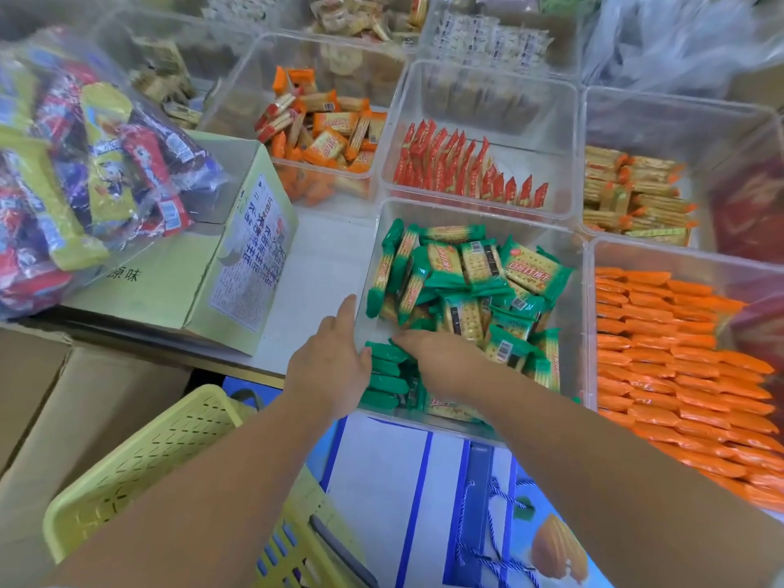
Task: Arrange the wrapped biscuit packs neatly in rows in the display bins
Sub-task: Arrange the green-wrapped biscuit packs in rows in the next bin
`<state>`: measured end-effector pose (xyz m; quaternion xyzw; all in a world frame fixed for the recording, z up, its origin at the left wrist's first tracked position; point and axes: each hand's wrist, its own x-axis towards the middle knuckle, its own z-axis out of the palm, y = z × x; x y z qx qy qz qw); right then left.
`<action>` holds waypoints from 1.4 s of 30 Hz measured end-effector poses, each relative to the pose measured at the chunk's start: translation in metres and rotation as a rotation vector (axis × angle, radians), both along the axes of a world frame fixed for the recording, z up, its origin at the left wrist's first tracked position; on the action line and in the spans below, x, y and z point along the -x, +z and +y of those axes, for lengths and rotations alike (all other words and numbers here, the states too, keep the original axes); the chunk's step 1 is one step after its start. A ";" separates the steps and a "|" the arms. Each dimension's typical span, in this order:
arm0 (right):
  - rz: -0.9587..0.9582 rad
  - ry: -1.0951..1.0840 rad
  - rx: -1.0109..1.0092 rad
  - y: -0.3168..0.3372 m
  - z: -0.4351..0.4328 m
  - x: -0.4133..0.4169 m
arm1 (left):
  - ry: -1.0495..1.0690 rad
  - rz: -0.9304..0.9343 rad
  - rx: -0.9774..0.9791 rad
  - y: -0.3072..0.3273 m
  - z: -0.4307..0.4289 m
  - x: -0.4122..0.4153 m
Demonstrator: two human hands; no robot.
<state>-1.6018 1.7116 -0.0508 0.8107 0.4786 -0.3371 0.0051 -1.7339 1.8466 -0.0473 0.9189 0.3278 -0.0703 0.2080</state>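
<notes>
Your view is bright and evenly lit, with shadows that are soft and faint. The strongest glare sits at 1 o'clock, where the clear plastic bag washes out to white. The walls of the clear bin carry a pale sheen. At the centre the green packs are sharp enough that you can see their print. The far bins at 12 o'clock are blurred, and the snack bag at 9 o'clock is soft and shiny. The orange packs at 3 o'clock are so saturated that detail is lost. The wide lens bows the edges: your forearms swell at 6 o'clock.
</notes>
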 end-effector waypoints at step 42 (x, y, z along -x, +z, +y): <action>-0.583 0.326 0.019 0.049 -0.033 0.000 | 0.014 -0.078 0.045 -0.002 0.000 0.000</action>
